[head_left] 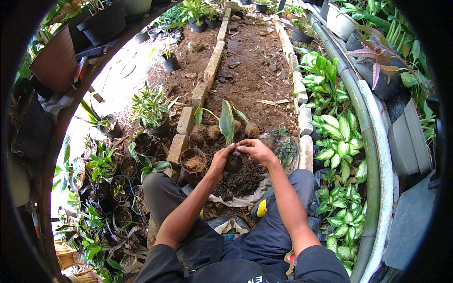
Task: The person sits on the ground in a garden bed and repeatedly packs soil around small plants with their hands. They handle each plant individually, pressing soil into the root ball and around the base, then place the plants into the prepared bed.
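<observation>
Between my knees I hold up a small snake plant with a broad upright green leaf and a dark round root ball at its base. My left hand is closed around the plant's left side, where leaf and ball meet. The fingertips of my right hand are pinched together at the top right of the ball; what they pinch is too small to make out. Below lies a heap of dark soil on a pale sheet. Just beyond my hands sit several brown fibrous balls, some with leaves.
A pot of brown fibre stands left of my hands; a clear plastic bag lies to the right. Brick borders edge the soil strip ahead. Potted plants crowd the left, leafy plants and a bamboo rail the right.
</observation>
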The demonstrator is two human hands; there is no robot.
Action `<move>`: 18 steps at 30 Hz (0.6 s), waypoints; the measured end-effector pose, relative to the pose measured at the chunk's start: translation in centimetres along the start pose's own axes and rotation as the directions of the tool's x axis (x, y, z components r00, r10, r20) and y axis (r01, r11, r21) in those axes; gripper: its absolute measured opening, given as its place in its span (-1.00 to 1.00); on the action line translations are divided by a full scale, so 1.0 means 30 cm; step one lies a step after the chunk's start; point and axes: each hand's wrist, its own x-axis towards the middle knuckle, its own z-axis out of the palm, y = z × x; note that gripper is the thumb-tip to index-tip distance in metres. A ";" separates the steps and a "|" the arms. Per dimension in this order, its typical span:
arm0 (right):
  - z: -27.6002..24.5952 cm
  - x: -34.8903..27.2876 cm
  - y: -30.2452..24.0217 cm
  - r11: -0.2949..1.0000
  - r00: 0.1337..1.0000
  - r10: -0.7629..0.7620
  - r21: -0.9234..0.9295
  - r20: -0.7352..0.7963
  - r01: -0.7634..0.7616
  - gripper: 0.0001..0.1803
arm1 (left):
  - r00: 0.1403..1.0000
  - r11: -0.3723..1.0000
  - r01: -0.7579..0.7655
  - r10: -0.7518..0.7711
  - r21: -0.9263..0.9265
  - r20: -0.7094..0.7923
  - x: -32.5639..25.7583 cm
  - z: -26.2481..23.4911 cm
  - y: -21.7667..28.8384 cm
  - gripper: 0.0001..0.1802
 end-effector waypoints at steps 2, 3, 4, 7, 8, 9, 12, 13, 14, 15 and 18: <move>0.002 0.004 0.005 1.000 1.000 -0.017 -0.002 -0.009 0.017 -0.63 | 0.999 0.999 -0.034 0.034 0.018 -0.026 -0.002 0.001 -0.001 -0.53; 0.003 0.008 0.009 1.000 0.999 -0.029 0.000 -0.016 0.029 -0.63 | 0.998 1.000 -0.017 0.018 0.020 -0.056 -0.004 0.003 0.002 -0.54; 0.003 0.012 0.015 1.000 0.999 -0.028 -0.006 -0.032 0.028 -0.63 | 0.998 0.999 -0.047 0.047 0.010 -0.033 -0.007 0.005 0.005 -0.54; 0.007 0.029 0.038 0.999 0.996 -0.044 -0.030 -0.077 0.042 -0.64 | 0.999 0.999 -0.038 0.038 -0.017 -0.029 -0.021 0.015 0.019 -0.55; 0.010 0.037 0.049 0.995 0.992 -0.087 -0.059 -0.090 0.082 -0.64 | 0.999 0.999 -0.024 0.023 -0.021 -0.035 -0.023 0.019 0.024 -0.56; 0.013 0.045 0.059 0.989 0.987 -0.124 -0.091 -0.107 0.114 -0.63 | 0.999 0.999 -0.009 0.007 -0.041 -0.032 -0.026 0.024 0.028 -0.58; 0.029 0.073 0.089 0.972 0.971 -0.204 -0.145 -0.126 0.186 -0.62 | 0.996 0.999 -0.042 0.043 0.019 -0.079 -0.028 0.033 0.027 -0.57; 0.034 0.079 0.096 0.973 0.970 -0.190 -0.164 -0.150 0.165 -0.61 | 0.995 0.998 -0.054 0.055 0.016 -0.084 -0.026 0.034 0.026 -0.58; 0.040 0.081 0.104 0.977 0.976 -0.184 -0.134 -0.118 0.168 -0.61 | 0.994 0.999 -0.050 0.051 0.009 -0.096 -0.024 0.034 0.024 -0.60; 0.049 0.083 0.110 0.985 0.984 -0.142 -0.113 -0.109 0.129 -0.60 | 0.992 1.000 -0.025 0.025 0.002 -0.122 -0.021 0.033 0.022 -0.61; 0.083 0.077 0.126 0.995 0.988 -0.078 -0.064 -0.136 0.070 -0.54 | 0.992 0.996 -0.024 0.012 -0.091 -0.128 -0.008 0.028 0.022 -0.64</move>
